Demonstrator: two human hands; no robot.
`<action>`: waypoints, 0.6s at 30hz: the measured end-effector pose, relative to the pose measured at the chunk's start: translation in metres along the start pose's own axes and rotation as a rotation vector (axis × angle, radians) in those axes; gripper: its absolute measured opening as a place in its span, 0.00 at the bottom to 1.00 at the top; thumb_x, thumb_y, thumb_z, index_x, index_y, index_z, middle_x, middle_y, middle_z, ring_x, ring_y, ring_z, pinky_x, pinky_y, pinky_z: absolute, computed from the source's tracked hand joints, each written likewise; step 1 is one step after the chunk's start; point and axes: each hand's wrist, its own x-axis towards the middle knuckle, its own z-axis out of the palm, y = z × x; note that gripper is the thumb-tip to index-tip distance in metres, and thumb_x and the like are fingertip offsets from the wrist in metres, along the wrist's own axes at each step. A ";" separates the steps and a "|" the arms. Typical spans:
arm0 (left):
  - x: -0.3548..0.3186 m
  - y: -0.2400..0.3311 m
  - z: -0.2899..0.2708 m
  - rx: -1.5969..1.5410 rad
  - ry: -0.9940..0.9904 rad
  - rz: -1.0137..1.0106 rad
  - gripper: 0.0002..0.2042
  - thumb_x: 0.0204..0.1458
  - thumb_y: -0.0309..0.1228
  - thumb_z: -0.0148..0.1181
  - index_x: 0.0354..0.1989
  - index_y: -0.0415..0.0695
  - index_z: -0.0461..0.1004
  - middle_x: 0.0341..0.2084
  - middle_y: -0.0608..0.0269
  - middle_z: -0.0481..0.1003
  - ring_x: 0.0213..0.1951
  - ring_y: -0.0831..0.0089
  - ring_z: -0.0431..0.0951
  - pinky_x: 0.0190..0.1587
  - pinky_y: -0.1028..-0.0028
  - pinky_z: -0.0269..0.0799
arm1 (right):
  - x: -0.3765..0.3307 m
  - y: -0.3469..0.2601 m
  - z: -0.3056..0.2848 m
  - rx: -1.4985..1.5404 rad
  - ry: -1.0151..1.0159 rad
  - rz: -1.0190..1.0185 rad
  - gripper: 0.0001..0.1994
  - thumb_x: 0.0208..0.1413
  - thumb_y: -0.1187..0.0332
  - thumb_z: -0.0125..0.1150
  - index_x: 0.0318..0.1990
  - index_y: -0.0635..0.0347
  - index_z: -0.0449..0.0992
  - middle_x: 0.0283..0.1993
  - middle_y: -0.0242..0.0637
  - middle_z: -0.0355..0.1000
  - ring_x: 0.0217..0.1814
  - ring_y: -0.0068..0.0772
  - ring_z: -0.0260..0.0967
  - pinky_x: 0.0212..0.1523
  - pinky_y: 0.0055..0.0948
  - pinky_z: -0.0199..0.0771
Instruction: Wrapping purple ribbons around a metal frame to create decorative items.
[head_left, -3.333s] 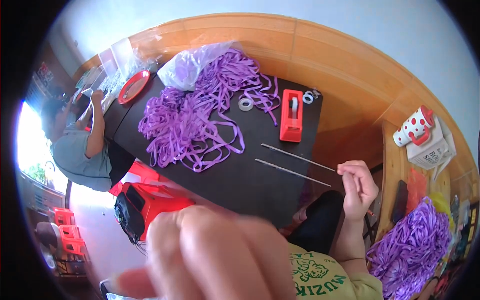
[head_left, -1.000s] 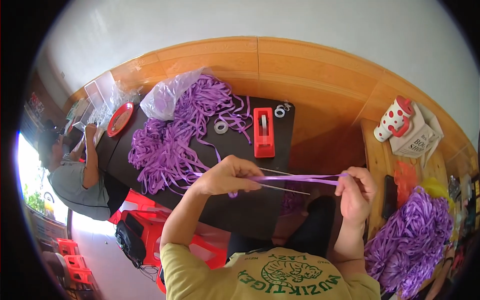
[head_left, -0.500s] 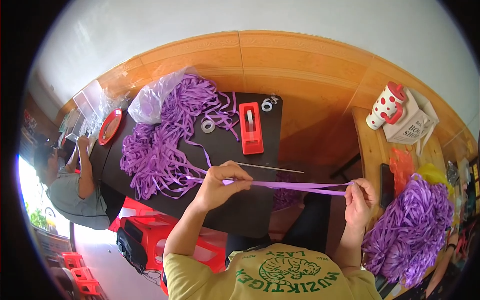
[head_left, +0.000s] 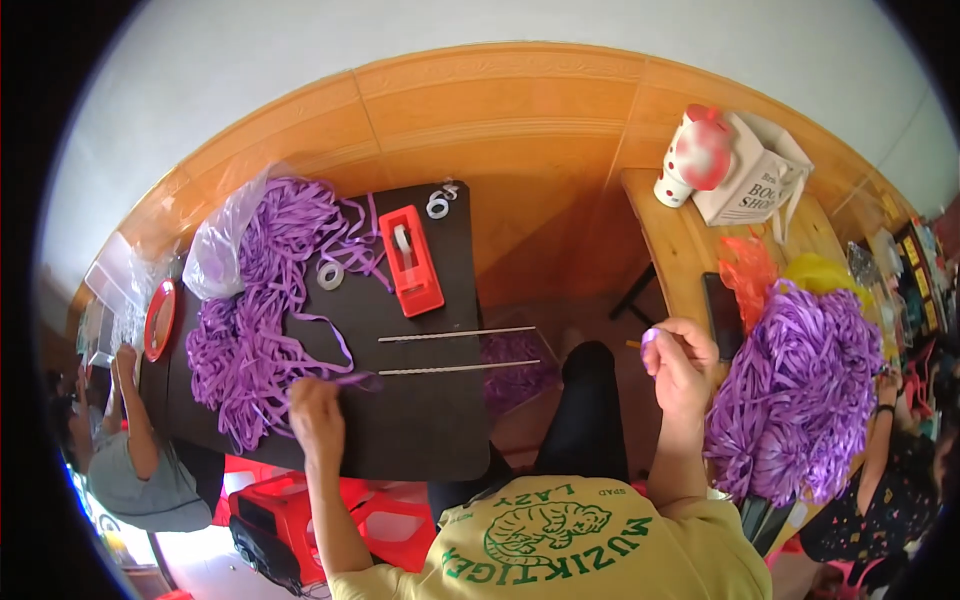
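My left hand [head_left: 317, 412] is closed at the near edge of the purple ribbon pile [head_left: 235, 350] on the dark table. A purple ribbon strand [head_left: 352, 380] sticks out from its fingers, slightly blurred. My right hand [head_left: 682, 365] is raised between the two tables, its fingers pinched together. A short purple ribbon piece [head_left: 650, 341] shows at its fingertips; the rest is hidden by the hand. Right of my left hand lie two thin pale sticks, an upper stick [head_left: 455, 334] and a lower stick [head_left: 460, 367], both jutting over the table's right edge.
A red tape dispenser [head_left: 412, 262] and a tape roll [head_left: 330, 275] are on the dark table [head_left: 420, 430]. The wooden table [head_left: 645, 205] bears a dotted tumbler [head_left: 676, 165], a paper bag [head_left: 745, 180], a phone [head_left: 722, 312] and more purple ribbon [head_left: 795, 400]. People sit at both sides.
The ribbon stretched between my hands is gone from there. My left hand has moved left and down to the pile. Both sticks now show fully. The view has turned rightward.
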 end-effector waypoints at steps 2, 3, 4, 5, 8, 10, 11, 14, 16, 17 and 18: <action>0.010 -0.006 -0.004 0.235 0.170 -0.067 0.04 0.44 0.19 0.56 0.30 0.36 0.73 0.32 0.52 0.72 0.31 0.57 0.72 0.35 0.66 0.67 | 0.001 0.001 0.005 -0.049 -0.060 0.048 0.03 0.52 0.80 0.54 0.33 0.67 0.73 0.23 0.35 0.70 0.18 0.17 0.61 0.18 0.16 0.58; 0.019 0.009 -0.007 0.224 0.167 -0.051 0.04 0.44 0.19 0.56 0.30 0.36 0.73 0.32 0.52 0.72 0.31 0.57 0.72 0.35 0.66 0.67 | 0.001 -0.001 0.006 -0.055 -0.042 0.042 0.03 0.52 0.80 0.54 0.33 0.67 0.73 0.23 0.35 0.70 0.18 0.17 0.61 0.18 0.16 0.58; 0.024 0.033 -0.010 -0.007 0.251 -0.112 0.05 0.44 0.18 0.56 0.31 0.36 0.74 0.33 0.53 0.73 0.32 0.58 0.73 0.35 0.66 0.68 | 0.001 -0.005 0.009 -0.171 -0.092 0.069 0.03 0.52 0.80 0.55 0.33 0.67 0.74 0.23 0.33 0.70 0.18 0.16 0.62 0.17 0.15 0.58; 0.025 0.066 -0.015 -0.238 0.328 -0.185 0.06 0.43 0.18 0.56 0.31 0.37 0.74 0.34 0.54 0.74 0.33 0.59 0.74 0.36 0.66 0.69 | 0.000 -0.009 0.008 -0.290 -0.151 0.104 0.02 0.52 0.79 0.56 0.32 0.66 0.75 0.23 0.32 0.70 0.18 0.15 0.62 0.17 0.14 0.58; 0.029 0.170 -0.024 -0.681 -0.100 0.035 0.12 0.40 0.19 0.62 0.36 0.39 0.76 0.37 0.54 0.75 0.38 0.61 0.76 0.42 0.68 0.71 | 0.000 -0.015 0.001 -0.354 -0.347 0.158 0.03 0.50 0.80 0.58 0.31 0.65 0.77 0.22 0.31 0.71 0.19 0.15 0.64 0.17 0.14 0.58; 0.031 0.218 -0.003 -0.835 -0.187 0.149 0.15 0.39 0.21 0.65 0.39 0.37 0.75 0.37 0.53 0.74 0.41 0.62 0.75 0.45 0.68 0.70 | -0.001 -0.017 0.007 -0.418 -0.599 0.146 0.03 0.49 0.81 0.57 0.30 0.66 0.77 0.24 0.33 0.72 0.21 0.17 0.66 0.20 0.17 0.62; 0.036 0.236 0.011 -0.875 -0.204 0.168 0.15 0.40 0.22 0.66 0.40 0.36 0.74 0.37 0.53 0.74 0.42 0.64 0.74 0.46 0.68 0.70 | 0.001 -0.017 0.006 -0.445 -0.692 0.130 0.03 0.49 0.81 0.56 0.30 0.67 0.76 0.26 0.34 0.73 0.24 0.19 0.68 0.24 0.20 0.65; 0.037 0.249 0.045 -1.219 -0.441 0.044 0.10 0.46 0.23 0.63 0.37 0.35 0.74 0.30 0.57 0.75 0.33 0.73 0.75 0.37 0.74 0.71 | 0.000 -0.013 0.009 -0.410 -0.726 0.138 0.03 0.49 0.81 0.56 0.30 0.67 0.76 0.27 0.35 0.73 0.24 0.20 0.69 0.25 0.20 0.66; 0.032 0.238 0.044 -1.224 -0.659 -0.093 0.07 0.48 0.23 0.61 0.35 0.35 0.75 0.25 0.60 0.74 0.28 0.77 0.72 0.32 0.77 0.68 | 0.004 -0.006 0.001 -0.373 -0.746 0.172 0.01 0.47 0.80 0.61 0.28 0.67 0.76 0.25 0.36 0.74 0.24 0.22 0.71 0.25 0.20 0.67; 0.030 0.229 0.040 -1.207 -0.872 -0.235 0.04 0.51 0.23 0.59 0.33 0.35 0.76 0.20 0.63 0.73 0.23 0.81 0.70 0.26 0.79 0.66 | 0.005 -0.002 -0.003 -0.370 -0.740 0.172 0.01 0.47 0.80 0.61 0.28 0.67 0.76 0.25 0.36 0.74 0.24 0.22 0.71 0.25 0.20 0.67; 0.031 0.224 0.037 -1.249 -0.772 -0.212 0.04 0.52 0.23 0.57 0.30 0.35 0.76 0.18 0.65 0.72 0.20 0.82 0.69 0.23 0.80 0.63 | 0.008 0.006 -0.012 -0.413 -0.812 0.188 0.02 0.46 0.79 0.62 0.28 0.68 0.76 0.25 0.36 0.74 0.25 0.23 0.71 0.26 0.21 0.67</action>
